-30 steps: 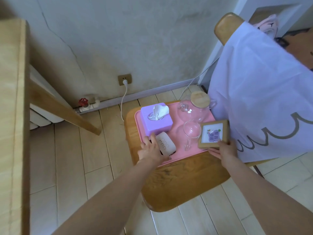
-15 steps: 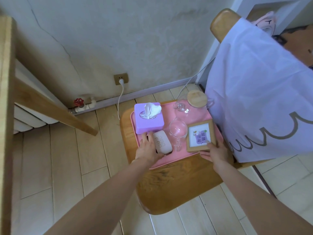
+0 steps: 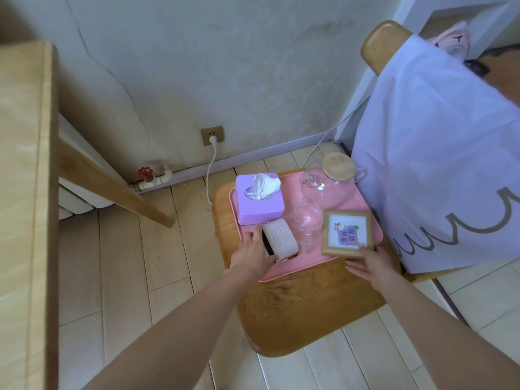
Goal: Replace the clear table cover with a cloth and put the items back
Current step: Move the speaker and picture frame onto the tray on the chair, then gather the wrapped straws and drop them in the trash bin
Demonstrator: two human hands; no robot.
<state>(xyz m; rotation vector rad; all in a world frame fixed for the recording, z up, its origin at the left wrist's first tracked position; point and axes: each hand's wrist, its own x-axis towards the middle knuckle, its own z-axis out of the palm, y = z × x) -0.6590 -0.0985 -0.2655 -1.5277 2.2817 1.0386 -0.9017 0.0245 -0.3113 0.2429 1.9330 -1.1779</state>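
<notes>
A pink tray lies on a wooden chair seat. On it stand a purple tissue box, a white clock, a clear glass pitcher, a glass jar with a wooden lid and a wooden picture frame. My left hand grips the clock's left side. The frame's near edge is held by my right hand, thumb on top; the frame lies flat at the tray's right end. A white cloth with a grey scalloped line hangs over the chair on the right.
A bare wooden table top fills the left edge, with its slanted leg reaching the floor. A plugged wall socket, its white cord and a red valve sit along the skirting behind the chair.
My right hand has lowered the picture frame from a raised tilt until it lies flat on the tray. My left hand stays on the clock. The view has shifted slightly.
</notes>
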